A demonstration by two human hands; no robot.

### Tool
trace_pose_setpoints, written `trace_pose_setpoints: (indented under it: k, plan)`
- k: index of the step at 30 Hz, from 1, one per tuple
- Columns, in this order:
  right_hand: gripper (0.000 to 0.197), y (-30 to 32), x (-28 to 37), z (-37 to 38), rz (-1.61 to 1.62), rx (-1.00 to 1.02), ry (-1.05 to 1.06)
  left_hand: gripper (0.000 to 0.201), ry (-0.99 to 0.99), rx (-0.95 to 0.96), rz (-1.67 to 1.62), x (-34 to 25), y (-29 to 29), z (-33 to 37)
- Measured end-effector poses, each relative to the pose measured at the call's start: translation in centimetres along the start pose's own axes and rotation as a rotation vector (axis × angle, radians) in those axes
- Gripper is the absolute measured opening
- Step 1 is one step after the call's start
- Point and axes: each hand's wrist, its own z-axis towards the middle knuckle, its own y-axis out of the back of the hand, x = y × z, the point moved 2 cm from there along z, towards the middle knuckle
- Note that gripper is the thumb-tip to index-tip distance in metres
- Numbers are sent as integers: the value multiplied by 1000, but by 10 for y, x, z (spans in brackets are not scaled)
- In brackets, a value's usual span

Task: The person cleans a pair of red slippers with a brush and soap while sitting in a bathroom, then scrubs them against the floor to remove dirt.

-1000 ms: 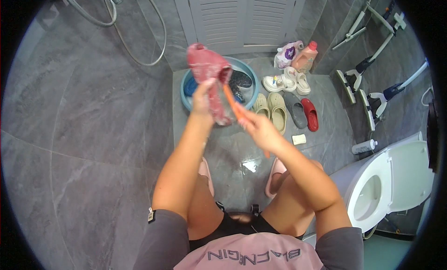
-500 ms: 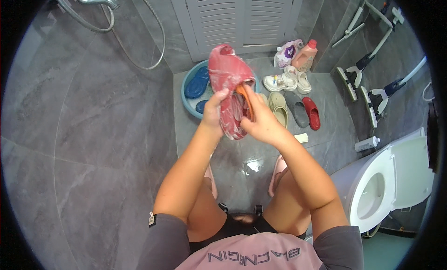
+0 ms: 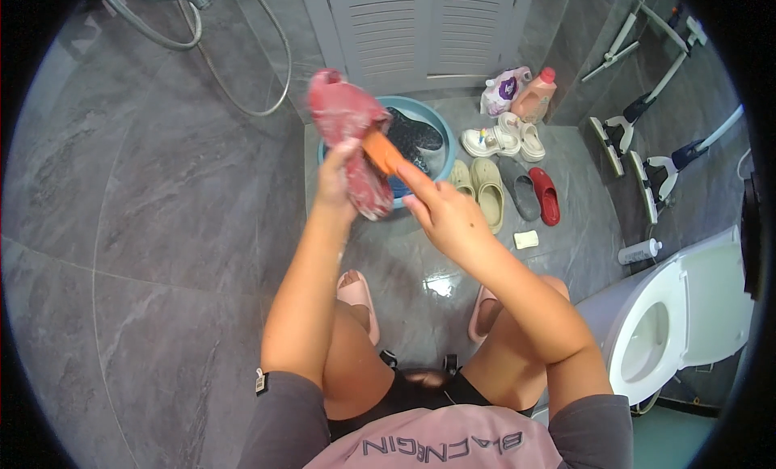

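Observation:
My left hand point(image 3: 335, 182) grips a red clog point(image 3: 343, 109) by its side, held up over the left part of a blue basin point(image 3: 450, 158). White foam streaks the clog. In my right hand point(image 3: 453, 218) is an orange brush point(image 3: 381, 152), its far end at the clog's opening; its bristles are hidden. The fingers of that hand close round the near end of the brush, the forefinger stretched along it. Within the basin lies a dark speckled shoe point(image 3: 414, 133), with something blue partly hidden below the clog.
Right of the basin stand beige clogs point(image 3: 488, 190), a grey clog point(image 3: 520, 188), another red clog point(image 3: 546, 196) and white clogs point(image 3: 489, 143). A soap bar point(image 3: 525, 239) lies nearer. A pink bottle point(image 3: 535, 95) stands behind; a toilet point(image 3: 647, 340) is at right.
Both hands have shifted left, taking the red clog and brush along. More of the basin's right side shows, with the dark shoe in it. The brush lies flatter and is more visible.

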Motion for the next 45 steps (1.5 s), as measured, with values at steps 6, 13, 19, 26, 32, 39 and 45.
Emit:
trace_pose_setpoints:
  k: [6,13,19,26,32,39,45]
  plan:
    - [50,-6,-22,26,-287,-140,-66,46,-161,-5,114,40,-25,8]
    - [48,-18,-34,43,-107,-22,-135,41,-55,-52,86,45,-19,12]
    - [44,10,-3,19,777,252,-400,49,-91,-46,-33,3,14,7]
    - [43,3,8,10,961,219,-380,56,27,68,-89,-2,9,1]
    - [37,9,-32,33,864,20,-498,47,256,287,-148,44,-43,-9]
    - [31,7,-34,39,543,-217,-269,53,206,177,-23,56,-40,-5]
    - [49,5,1,-9,220,-8,-77,42,-27,106,-43,-1,4,5]
